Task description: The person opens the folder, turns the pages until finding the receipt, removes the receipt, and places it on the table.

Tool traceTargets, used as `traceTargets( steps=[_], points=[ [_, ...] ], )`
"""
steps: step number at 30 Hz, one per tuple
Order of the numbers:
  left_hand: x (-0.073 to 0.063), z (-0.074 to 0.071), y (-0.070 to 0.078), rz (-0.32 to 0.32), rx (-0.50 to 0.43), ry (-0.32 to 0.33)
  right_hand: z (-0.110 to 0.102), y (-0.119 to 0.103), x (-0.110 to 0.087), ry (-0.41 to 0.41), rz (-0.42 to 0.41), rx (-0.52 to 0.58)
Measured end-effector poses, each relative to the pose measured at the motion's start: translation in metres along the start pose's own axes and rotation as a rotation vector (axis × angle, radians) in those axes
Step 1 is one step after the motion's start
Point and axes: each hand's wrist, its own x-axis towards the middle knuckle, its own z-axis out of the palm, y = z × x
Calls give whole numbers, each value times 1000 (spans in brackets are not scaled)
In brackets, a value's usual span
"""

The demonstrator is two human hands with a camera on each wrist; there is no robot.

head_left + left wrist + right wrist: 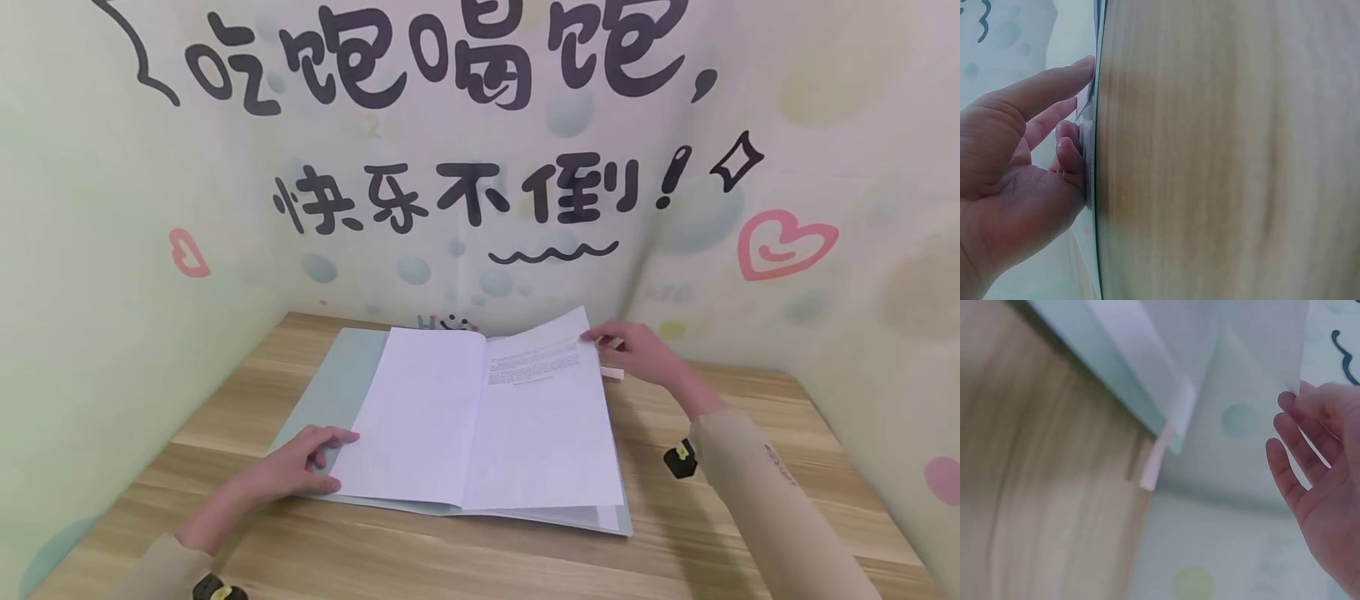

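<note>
An open booklet with white pages and a pale blue cover lies on the wooden table. My right hand pinches the top outer corner of the right-hand page between thumb and fingertips. That page is lifted off the sheets below and carries a short block of print near its top. At the lower left, my left hand rests on the outer edge of the left page, thumb and index finger spread. In the left wrist view its other fingers are bent, holding nothing visible.
A pink strip sticks out from the booklet's right side, also seen in the right wrist view. Behind the wooden table stands a pale wall sheet with large dark characters and pink hearts. Dark wrist devices sit at both sleeves.
</note>
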Motion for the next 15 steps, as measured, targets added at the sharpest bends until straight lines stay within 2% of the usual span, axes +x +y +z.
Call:
traceTargets(
  steps=[8,15],
  points=[
    [-1,0,-1,-5,-8,1,-6,-21,18,30,18,-17],
    [0,0,1,-18,-12,-3,-9,-45,38,129,-86,-41]
  ],
)
